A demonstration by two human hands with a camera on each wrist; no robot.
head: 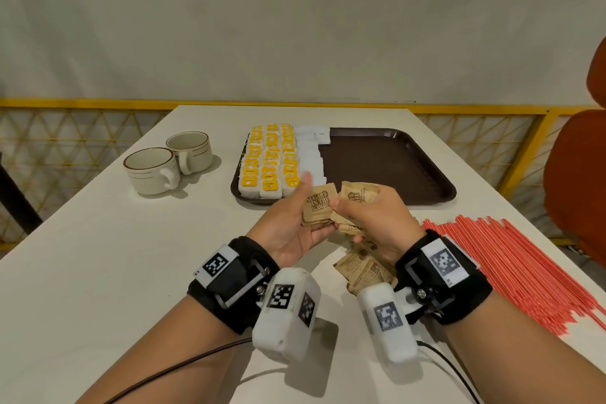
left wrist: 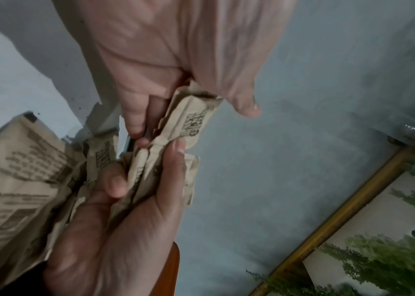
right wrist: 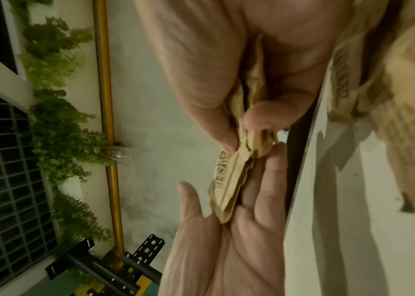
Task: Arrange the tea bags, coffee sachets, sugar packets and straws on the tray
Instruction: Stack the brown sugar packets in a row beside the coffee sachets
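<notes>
The left hand (head: 292, 226) lies palm up just in front of the tray (head: 393, 167), fingers cupped under a small bundle of brown sugar packets (head: 319, 207) with the thumb raised beside them; the right hand (head: 377, 220) meets it from the other side, fingers and thumb pinching more of the same packets, so both hands grasp the bundle between them above the table (head: 98, 256). The exact number of packets in the bundle cannot be told, though at least four creased edges show in the left wrist view. A loose heap of further brown packets (head: 364, 269) lies on the table nearer the person than the tray, under the right wrist; their count is unclear. On the tray, the left part holds three columns of yellow-tagged tea bags (head: 270, 161), and next to them to the right runs one column of white sachets (head: 311, 154); the right part of the tray is bare brown surface. Left of the tray stand two cream cups (head: 167, 164), touching each other. Right of the tray and nearer the person lies a wide spread of red straws (head: 511, 266), too many to count
</notes>
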